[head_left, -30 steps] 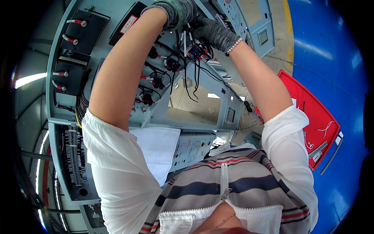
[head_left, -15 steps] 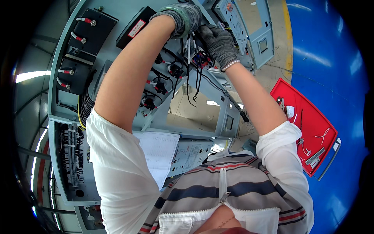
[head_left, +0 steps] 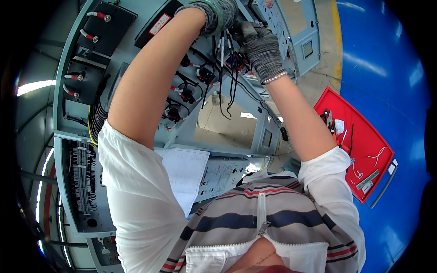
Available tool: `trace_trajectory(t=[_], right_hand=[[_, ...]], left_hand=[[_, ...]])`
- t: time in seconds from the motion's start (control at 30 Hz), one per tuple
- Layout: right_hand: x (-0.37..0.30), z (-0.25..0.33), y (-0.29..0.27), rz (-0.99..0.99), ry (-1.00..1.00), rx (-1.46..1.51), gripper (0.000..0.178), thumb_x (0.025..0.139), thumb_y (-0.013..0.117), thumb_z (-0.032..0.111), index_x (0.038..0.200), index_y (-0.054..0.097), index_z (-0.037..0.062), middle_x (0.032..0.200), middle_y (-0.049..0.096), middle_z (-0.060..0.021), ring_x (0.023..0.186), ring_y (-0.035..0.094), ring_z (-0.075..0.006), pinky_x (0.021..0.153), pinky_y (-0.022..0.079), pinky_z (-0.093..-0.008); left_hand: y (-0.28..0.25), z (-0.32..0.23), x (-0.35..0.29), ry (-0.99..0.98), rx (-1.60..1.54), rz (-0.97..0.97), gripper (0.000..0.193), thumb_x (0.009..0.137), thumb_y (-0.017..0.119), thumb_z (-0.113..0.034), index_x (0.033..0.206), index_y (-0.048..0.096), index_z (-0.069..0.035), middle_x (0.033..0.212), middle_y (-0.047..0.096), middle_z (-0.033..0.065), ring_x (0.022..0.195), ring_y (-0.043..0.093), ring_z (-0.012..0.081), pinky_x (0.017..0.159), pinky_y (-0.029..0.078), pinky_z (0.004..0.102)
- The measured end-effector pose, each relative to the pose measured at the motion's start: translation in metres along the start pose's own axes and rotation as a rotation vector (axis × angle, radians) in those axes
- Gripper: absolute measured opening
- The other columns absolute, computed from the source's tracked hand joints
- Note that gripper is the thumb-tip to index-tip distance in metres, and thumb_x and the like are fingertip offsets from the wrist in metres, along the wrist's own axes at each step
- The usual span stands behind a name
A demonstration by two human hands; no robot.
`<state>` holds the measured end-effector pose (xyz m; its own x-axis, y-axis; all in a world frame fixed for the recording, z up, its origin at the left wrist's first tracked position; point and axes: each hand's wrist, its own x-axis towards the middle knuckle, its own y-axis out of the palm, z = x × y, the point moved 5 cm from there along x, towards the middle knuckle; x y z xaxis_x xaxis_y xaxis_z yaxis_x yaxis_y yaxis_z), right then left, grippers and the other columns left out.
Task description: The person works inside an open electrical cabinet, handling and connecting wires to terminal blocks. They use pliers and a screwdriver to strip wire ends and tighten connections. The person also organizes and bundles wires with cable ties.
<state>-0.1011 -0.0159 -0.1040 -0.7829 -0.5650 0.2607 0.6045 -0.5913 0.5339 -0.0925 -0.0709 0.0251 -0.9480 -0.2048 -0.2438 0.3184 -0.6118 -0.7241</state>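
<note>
At the far edge of the view, my left hand (head_left: 213, 17), in a grey knit glove, is closed round the top of several thin black wires (head_left: 221, 79). White sleeves (head_left: 222, 49) show on some wires, whose loose ends hang down over the panel. My right hand (head_left: 263, 51), gloved in grey with a beaded bracelet at the wrist, is bent close beside it. Its fingertips are pressed together against the bundle; what they grip is hidden. Behind the wires are black parts (head_left: 205, 75) with red-and-white cable ends.
Black boxes (head_left: 105, 27) with red-sleeved terminals line the left of the grey cabinet. Paper sheets (head_left: 182, 175) lie nearer me. A terminal strip (head_left: 83, 179) stands at lower left. To the right, a red tray (head_left: 364, 150) holds tools and scraps; cabinet doors (head_left: 306, 38) stand beyond.
My right hand has shifted slightly down and right, its fingers curling further in. My left hand has moved slightly up, and the hanging wires have swayed a little.
</note>
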Motion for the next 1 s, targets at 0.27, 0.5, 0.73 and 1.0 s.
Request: trace_trajectory(t=[0.27, 0.5, 0.73, 1.0], right_hand=[[0.008, -0.01, -0.002, 0.054, 0.017, 0.162, 0.037, 0.089, 0.059, 0.035, 0.104, 0.06, 0.0017, 0.091, 0.066, -0.005, 0.073, 0.059, -0.0093, 0.058, 0.049, -0.0212], [0.005, -0.014, -0.002, -0.013, 0.121, 0.024, 0.029, 0.084, 0.067, 0.028, 0.096, 0.061, 0.0023, 0.074, 0.062, -0.0035, 0.061, 0.054, -0.0067, 0.053, 0.046, -0.0214], [0.003, -0.015, 0.001, 0.061, 0.21, -0.125, 0.036, 0.08, 0.07, 0.035, 0.095, 0.062, 0.0033, 0.07, 0.059, -0.0023, 0.061, 0.054, -0.0072, 0.057, 0.047, -0.0216], [0.01, -0.016, 0.002, 0.134, 0.247, -0.218, 0.042, 0.077, 0.072, 0.039, 0.096, 0.064, 0.0032, 0.081, 0.066, -0.0051, 0.07, 0.06, -0.0083, 0.063, 0.049, -0.0204]], left_hand=[[0.006, 0.001, 0.002, 0.088, 0.072, 0.019, 0.016, 0.068, 0.061, -0.008, 0.08, 0.07, -0.003, 0.08, 0.067, 0.0178, 0.074, 0.065, 0.0289, 0.066, 0.051, 0.0365], [0.007, 0.002, 0.008, 0.097, 0.029, 0.044, 0.014, 0.069, 0.061, -0.01, 0.078, 0.069, -0.003, 0.079, 0.066, 0.017, 0.073, 0.064, 0.0293, 0.066, 0.051, 0.0366], [0.009, 0.005, 0.001, 0.086, 0.009, 0.054, 0.014, 0.07, 0.061, -0.011, 0.079, 0.069, -0.003, 0.079, 0.066, 0.0169, 0.074, 0.064, 0.0293, 0.067, 0.051, 0.0368], [0.007, 0.005, 0.004, 0.087, -0.001, 0.046, 0.015, 0.07, 0.061, -0.012, 0.079, 0.069, -0.003, 0.08, 0.066, 0.0168, 0.074, 0.064, 0.0294, 0.067, 0.05, 0.0369]])
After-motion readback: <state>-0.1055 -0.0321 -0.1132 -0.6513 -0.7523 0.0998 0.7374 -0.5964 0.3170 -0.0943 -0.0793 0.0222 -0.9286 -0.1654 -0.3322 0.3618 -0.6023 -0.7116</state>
